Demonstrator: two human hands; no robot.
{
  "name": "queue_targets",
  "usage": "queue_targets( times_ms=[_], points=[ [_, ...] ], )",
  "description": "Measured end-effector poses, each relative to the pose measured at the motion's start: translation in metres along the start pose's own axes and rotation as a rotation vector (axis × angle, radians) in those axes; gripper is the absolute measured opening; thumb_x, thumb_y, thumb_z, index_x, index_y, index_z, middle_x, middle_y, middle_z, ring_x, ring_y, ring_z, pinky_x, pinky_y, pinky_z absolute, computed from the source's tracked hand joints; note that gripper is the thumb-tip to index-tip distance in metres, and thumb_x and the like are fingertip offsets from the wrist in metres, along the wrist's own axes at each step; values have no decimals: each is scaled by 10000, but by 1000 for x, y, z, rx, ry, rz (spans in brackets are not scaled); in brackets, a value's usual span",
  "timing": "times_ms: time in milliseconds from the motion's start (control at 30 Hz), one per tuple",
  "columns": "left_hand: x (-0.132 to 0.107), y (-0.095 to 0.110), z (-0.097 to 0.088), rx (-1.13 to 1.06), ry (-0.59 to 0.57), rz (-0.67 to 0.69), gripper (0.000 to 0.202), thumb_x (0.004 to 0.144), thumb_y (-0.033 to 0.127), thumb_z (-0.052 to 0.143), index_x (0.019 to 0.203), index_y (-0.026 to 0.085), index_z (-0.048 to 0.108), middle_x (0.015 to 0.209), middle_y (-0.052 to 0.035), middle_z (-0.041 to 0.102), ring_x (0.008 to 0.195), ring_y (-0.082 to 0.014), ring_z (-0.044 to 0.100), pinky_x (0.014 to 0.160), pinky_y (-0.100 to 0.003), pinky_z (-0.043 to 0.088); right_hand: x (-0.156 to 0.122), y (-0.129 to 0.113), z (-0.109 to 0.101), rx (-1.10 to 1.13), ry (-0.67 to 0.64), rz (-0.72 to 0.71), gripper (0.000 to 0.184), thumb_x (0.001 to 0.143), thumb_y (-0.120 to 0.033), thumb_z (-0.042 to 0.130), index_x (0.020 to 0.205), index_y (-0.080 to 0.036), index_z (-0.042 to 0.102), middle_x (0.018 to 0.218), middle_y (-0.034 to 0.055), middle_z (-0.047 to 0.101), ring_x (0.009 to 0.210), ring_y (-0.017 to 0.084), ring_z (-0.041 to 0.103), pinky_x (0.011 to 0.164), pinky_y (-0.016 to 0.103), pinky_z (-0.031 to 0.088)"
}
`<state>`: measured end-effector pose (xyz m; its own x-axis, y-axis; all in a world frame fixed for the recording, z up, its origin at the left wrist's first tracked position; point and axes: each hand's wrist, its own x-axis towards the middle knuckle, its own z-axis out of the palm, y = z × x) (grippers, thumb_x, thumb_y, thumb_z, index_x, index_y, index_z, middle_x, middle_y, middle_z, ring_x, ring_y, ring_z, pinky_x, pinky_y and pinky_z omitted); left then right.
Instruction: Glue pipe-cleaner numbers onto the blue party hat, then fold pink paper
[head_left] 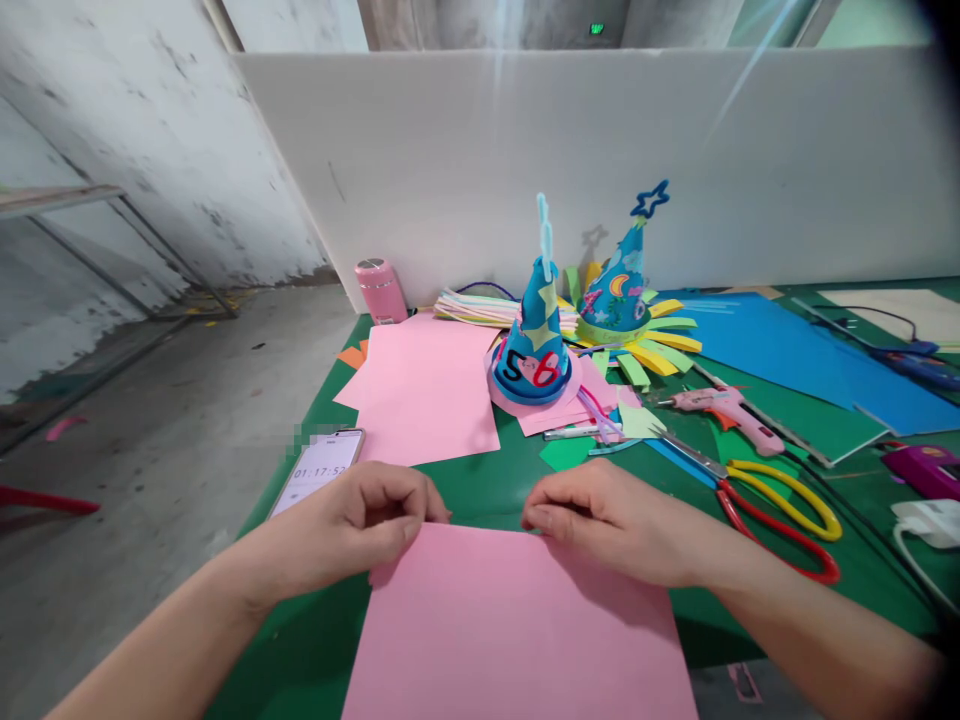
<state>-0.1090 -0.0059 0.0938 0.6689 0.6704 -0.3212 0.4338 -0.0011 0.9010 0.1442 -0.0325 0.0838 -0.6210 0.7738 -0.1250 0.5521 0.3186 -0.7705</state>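
A pink paper sheet (517, 630) lies in front of me on the green table (480, 490), hanging over its near edge. My left hand (360, 525) pinches the sheet's far left corner with curled fingers. My right hand (607, 520) pinches the far edge right of the middle, fingers closed on the paper. Beyond the hands lies another pink sheet (427, 385). Two blue decorated cone hats stand farther back: one with red numbers (532, 350), one with a star on top (619, 285).
A phone (319, 468) lies left of my left hand. Yellow and red scissors (772, 505), a pink glue gun (724, 410), a blue sheet (795, 350), a paper stack (480, 308) and a pink cylinder (380, 290) sit around. A white board (525, 150) backs the table.
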Motion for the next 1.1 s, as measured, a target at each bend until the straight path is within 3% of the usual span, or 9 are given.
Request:
queue_targets(
  times_ms=[167, 300, 367, 467, 600, 733, 1100],
  points=[
    [7, -4, -4, 108, 28, 23, 176, 737, 189, 449, 561, 181, 453, 659, -4, 570, 782, -162, 547, 807, -306, 427, 1, 3, 3, 6, -31, -12, 198, 848, -252, 410, 760, -177, 570, 661, -44, 560, 584, 64, 472, 517, 154, 329],
    [12, 3, 4, 439, 176, 52, 154, 758, 291, 489, 855, 207, 573, 1005, -35, 602, 988, -197, 503, 881, -326, 376, 4, 5, 8, -144, 35, -30, 185, 826, -209, 424, 731, -179, 580, 639, -39, 576, 569, 65, 476, 520, 165, 311],
    [17, 12, 14, 592, 154, 123, 256, 765, 336, 489, 980, 219, 566, 1089, -46, 573, 1070, -217, 449, 910, -336, 341, 8, 2, 10, -224, 52, -71, 179, 817, -201, 434, 724, -177, 585, 643, -30, 591, 572, 69, 480, 526, 172, 306],
    [26, 23, 28, 642, -23, 144, 250, 827, 276, 360, 820, 199, 598, 823, -21, 612, 842, -173, 529, 800, -290, 379, 12, -4, 12, -289, 67, -115, 170, 805, -201, 448, 708, -167, 584, 658, -11, 606, 586, 76, 491, 522, 175, 298],
    [35, 25, 32, 589, -155, 82, 269, 819, 236, 336, 639, 165, 522, 609, 24, 482, 600, -107, 441, 572, -207, 344, 12, -4, 9, -287, 42, -125, 155, 789, -185, 455, 722, -170, 594, 647, -14, 601, 578, 75, 490, 521, 174, 299],
    [33, 20, 26, 576, -166, 55, 231, 802, 207, 342, 586, 169, 412, 570, 48, 363, 555, -81, 343, 525, -197, 278, 6, 7, 1, -209, -15, -78, 143, 769, -162, 458, 719, -176, 591, 637, -31, 589, 571, 71, 489, 530, 167, 313],
    [26, 15, 18, 468, -191, -8, 207, 803, 214, 334, 611, 176, 400, 586, 42, 373, 571, -90, 344, 525, -196, 274, -18, 23, -15, 1, -8, 51, 157, 771, -147, 439, 670, -161, 558, 615, -32, 535, 566, 81, 452, 522, 169, 341]
  ],
)
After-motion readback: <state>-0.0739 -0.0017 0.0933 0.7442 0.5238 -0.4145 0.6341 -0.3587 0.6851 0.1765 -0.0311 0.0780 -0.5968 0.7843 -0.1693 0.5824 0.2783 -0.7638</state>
